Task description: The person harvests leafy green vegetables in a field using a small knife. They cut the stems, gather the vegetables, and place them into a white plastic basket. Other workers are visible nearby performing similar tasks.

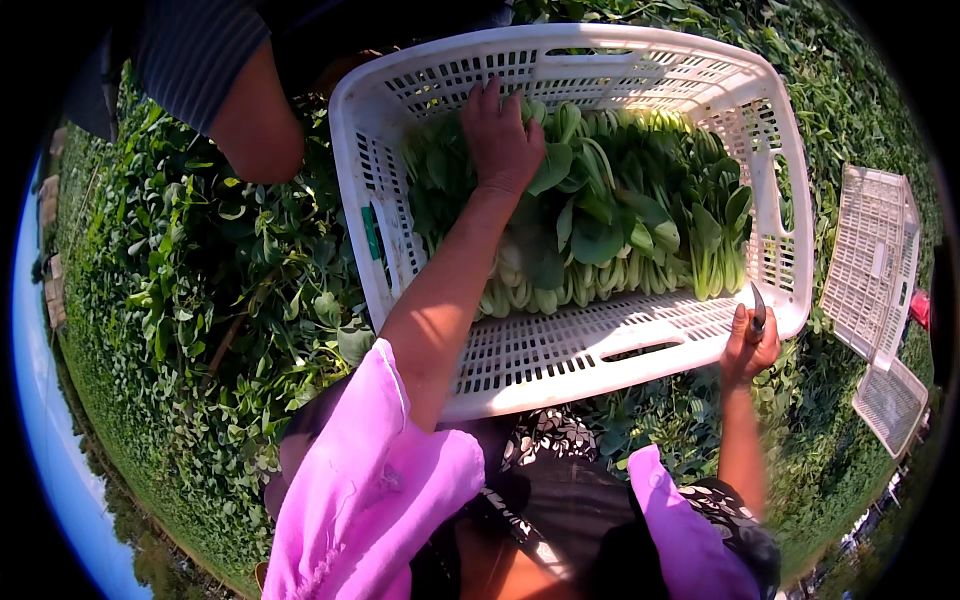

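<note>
A white slatted plastic crate (540, 394) lies before me, with rows of leafy green vegetables with pale stalks (600, 225) packed inside. My left hand (501, 139) reaches into its far left part, fingers spread over the greens near the far wall; what lies under the palm is hidden. At the crate's near right corner, my right hand (750, 345) is closed around a small knife (759, 307), its curved blade pointing up and away from me. A green patch (371, 232) marks the crate's left wall beside the handle slot.
Low green crop plants (210, 315) surround the crate. Another person's bent knee (259, 142) and striped clothing are at the upper left. More white crates (870, 255) stand in the field on the right, with a red object (919, 309) beside them.
</note>
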A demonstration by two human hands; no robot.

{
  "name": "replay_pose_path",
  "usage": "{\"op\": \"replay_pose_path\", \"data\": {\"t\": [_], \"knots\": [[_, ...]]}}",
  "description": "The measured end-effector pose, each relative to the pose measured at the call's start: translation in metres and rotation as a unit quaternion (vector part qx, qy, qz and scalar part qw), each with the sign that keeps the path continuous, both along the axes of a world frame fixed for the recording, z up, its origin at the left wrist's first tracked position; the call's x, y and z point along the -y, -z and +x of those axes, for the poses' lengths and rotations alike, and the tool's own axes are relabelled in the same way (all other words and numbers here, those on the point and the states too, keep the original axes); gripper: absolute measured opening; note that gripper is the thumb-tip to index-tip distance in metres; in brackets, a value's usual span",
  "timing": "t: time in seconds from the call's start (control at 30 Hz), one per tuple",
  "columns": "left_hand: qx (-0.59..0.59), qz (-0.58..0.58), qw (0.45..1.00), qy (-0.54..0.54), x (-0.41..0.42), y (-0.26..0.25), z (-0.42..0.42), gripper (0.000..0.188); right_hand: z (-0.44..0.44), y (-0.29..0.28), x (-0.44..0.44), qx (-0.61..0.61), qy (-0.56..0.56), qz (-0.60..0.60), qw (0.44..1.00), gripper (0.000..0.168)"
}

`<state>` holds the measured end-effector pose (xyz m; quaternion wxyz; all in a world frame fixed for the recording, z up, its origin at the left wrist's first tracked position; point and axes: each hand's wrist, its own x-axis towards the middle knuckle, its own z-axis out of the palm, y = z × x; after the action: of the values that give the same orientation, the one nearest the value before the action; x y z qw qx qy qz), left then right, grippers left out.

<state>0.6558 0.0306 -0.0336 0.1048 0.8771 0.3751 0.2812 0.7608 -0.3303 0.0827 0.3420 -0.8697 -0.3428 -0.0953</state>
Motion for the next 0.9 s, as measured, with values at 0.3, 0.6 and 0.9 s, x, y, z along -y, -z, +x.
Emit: {"op": "replay_pose_path", "data": {"t": [0.3, 0.6, 0.9], "knots": [[-0.117, -0.131, 0.982, -0.077, 0.012, 0.099, -0.026, 0.064, -0.002, -0.005, -0.009, 0.008, -0.008, 0.003, 1.000, 0.020], [-0.116, -0.292, 0.934, 0.170, 0.021, -0.013, 0.050, 0.038, 0.003, -0.001, 0.000, 0.002, -0.027, 0.018, 0.999, 0.021], [-0.222, -0.270, 0.936, 0.041, 0.043, 0.052, 0.043, 0.049, 0.006, 0.000, -0.007, -0.001, -0.050, 0.022, 0.999, 0.021]]}}
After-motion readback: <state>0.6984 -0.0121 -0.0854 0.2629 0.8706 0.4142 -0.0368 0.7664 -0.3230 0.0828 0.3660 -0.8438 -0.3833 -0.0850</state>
